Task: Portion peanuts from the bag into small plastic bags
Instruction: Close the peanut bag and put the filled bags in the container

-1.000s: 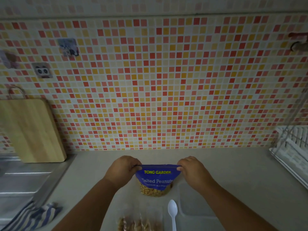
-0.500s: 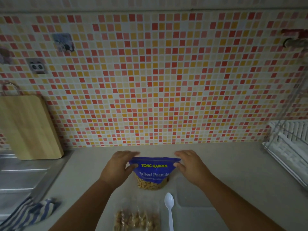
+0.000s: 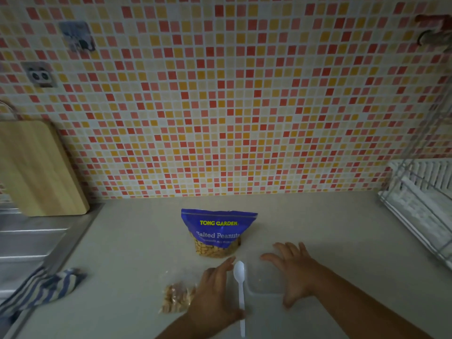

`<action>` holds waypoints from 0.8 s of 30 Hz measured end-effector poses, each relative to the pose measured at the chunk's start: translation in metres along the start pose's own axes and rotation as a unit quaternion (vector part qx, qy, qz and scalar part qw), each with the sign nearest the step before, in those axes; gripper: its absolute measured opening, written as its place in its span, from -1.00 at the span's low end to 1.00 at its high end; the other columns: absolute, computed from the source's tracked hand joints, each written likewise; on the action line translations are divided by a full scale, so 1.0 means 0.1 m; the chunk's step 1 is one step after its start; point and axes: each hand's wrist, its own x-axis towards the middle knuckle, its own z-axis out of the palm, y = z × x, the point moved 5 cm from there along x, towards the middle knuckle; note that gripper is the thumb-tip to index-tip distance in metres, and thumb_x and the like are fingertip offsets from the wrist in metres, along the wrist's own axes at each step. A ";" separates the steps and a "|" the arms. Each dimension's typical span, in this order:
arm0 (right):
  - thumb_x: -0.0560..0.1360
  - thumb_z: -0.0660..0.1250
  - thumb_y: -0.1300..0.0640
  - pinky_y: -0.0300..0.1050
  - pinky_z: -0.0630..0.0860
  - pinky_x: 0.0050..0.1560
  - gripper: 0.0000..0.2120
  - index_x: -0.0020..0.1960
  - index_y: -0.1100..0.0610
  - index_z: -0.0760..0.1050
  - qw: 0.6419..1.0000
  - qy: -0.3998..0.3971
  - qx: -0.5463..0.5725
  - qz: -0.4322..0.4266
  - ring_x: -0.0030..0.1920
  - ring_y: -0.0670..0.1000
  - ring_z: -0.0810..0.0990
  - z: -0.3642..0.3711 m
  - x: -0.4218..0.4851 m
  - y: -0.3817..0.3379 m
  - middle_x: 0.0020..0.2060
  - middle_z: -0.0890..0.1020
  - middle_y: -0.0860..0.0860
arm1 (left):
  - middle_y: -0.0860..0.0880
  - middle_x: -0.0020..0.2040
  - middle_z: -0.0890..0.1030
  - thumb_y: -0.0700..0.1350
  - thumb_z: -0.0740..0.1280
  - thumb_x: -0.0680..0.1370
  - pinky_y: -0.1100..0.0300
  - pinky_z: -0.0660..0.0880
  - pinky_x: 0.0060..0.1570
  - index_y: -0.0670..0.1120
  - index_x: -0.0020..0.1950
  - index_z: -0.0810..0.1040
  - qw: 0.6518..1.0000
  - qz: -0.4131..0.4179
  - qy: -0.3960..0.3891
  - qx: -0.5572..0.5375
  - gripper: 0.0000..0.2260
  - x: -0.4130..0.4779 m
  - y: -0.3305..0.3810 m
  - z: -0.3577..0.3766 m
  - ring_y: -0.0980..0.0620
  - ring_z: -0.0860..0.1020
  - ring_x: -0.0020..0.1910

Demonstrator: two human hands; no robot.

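The blue Tong Garden salted peanuts bag (image 3: 217, 231) stands upright on the counter, untouched. A small clear plastic bag filled with peanuts (image 3: 176, 298) lies near the front, partly under my left hand (image 3: 215, 297). That hand is flat with fingers apart, just left of a white plastic spoon (image 3: 241, 289). My right hand (image 3: 293, 270) is spread open over a clear plastic container (image 3: 263, 280) to the right of the spoon. Neither hand holds anything.
A wooden cutting board (image 3: 36, 167) leans on the tiled wall at left, above a steel sink (image 3: 31, 241). A striped cloth (image 3: 41, 289) lies at the sink's edge. A white dish rack (image 3: 423, 204) stands at the right.
Both hands let go of the top of the peanut bag and drew back toward me, down to the spoon and the clear container. The bag stays standing.
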 end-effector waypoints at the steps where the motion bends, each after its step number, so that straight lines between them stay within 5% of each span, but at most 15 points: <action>1: 0.11 0.52 -0.17 0.29 -0.17 0.45 0.08 0.45 -0.26 -0.06 1.000 0.000 0.005 -0.009 0.50 0.19 -0.06 0.04 -0.06 -0.04 0.52 -0.05 0.08 | 0.29 0.30 0.13 0.24 0.46 0.23 0.39 0.13 0.24 0.12 0.46 -0.18 1.000 -0.002 -0.012 0.021 0.04 -0.02 -0.01 0.09 0.22 0.12 0.23; 5: 0.12 0.51 -0.18 0.27 -0.20 0.46 0.10 0.47 -0.25 -0.08 0.999 0.000 0.020 -0.039 0.50 0.16 -0.09 0.20 -0.34 -0.15 0.50 -0.07 0.06 | 0.24 0.42 0.08 0.44 0.40 0.12 0.20 0.28 0.28 0.14 0.48 -0.34 0.997 0.029 -0.005 0.067 0.21 -0.12 -0.07 0.40 0.09 0.26 0.30; 10: 0.12 0.52 -0.21 0.25 -0.23 0.47 0.11 0.47 -0.23 -0.09 0.996 0.003 0.064 -0.069 0.51 0.09 -0.13 0.25 -0.49 -0.21 0.49 -0.07 0.05 | 0.00 0.48 0.26 0.60 0.25 0.06 -0.06 0.45 0.20 -0.03 0.54 -0.06 0.994 0.031 0.059 0.087 0.24 -0.12 -0.01 0.48 -0.08 0.43 0.32; 14: 0.13 0.53 -0.23 0.23 -0.24 0.47 0.12 0.48 -0.21 -0.09 0.994 -0.009 0.082 -0.078 0.51 0.09 -0.14 0.24 -0.50 -0.16 0.50 -0.07 0.04 | 0.15 0.46 0.21 0.55 0.31 0.07 0.03 0.33 0.19 -0.01 0.53 0.03 0.994 0.024 0.072 0.072 0.18 -0.12 0.04 0.48 0.05 0.43 0.30; 19: 0.11 0.53 -0.26 0.15 -0.16 0.51 0.10 0.46 -0.23 -0.06 0.989 -0.030 0.118 -0.085 0.51 0.07 -0.10 0.06 -0.46 -0.03 0.50 -0.03 0.02 | 0.12 0.37 0.41 0.43 0.39 0.04 0.13 0.30 0.15 -0.10 0.49 0.19 0.992 0.006 0.076 0.098 0.14 -0.11 0.06 0.43 0.10 0.45 0.22; 24: 0.08 0.45 -0.38 0.19 -0.08 0.49 0.08 0.45 -0.24 -0.04 0.992 0.037 0.111 0.040 0.49 0.15 0.00 -0.27 -0.17 0.58 0.49 0.03 0.06 | 0.07 0.17 0.59 0.50 0.31 0.06 0.09 0.40 0.13 -0.09 0.44 0.29 0.988 0.009 0.060 0.144 0.08 -0.17 0.02 0.44 0.05 0.44 0.20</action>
